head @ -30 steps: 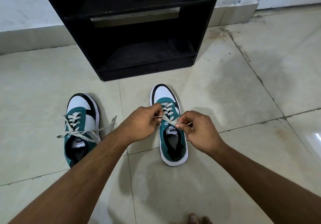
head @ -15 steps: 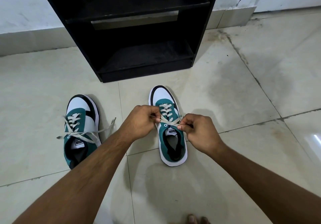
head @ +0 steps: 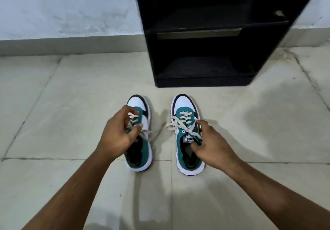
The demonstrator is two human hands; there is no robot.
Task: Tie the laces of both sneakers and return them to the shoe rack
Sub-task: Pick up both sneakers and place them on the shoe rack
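Gripping the collar of the right sneaker (head: 187, 140), the right hand (head: 212, 146) has its fingers hooked inside the opening and its thumb along the outer side. Head view: the left hand (head: 116, 135) curls over the left sneaker (head: 141, 147), fingers pinched around its loose laces (head: 144, 134). Both teal-and-white sneakers stand side by side on the tiled floor (head: 71, 105), toes toward the black shoe rack (head: 205, 51) just beyond. On the right sneaker a bow (head: 182, 124) is visible.
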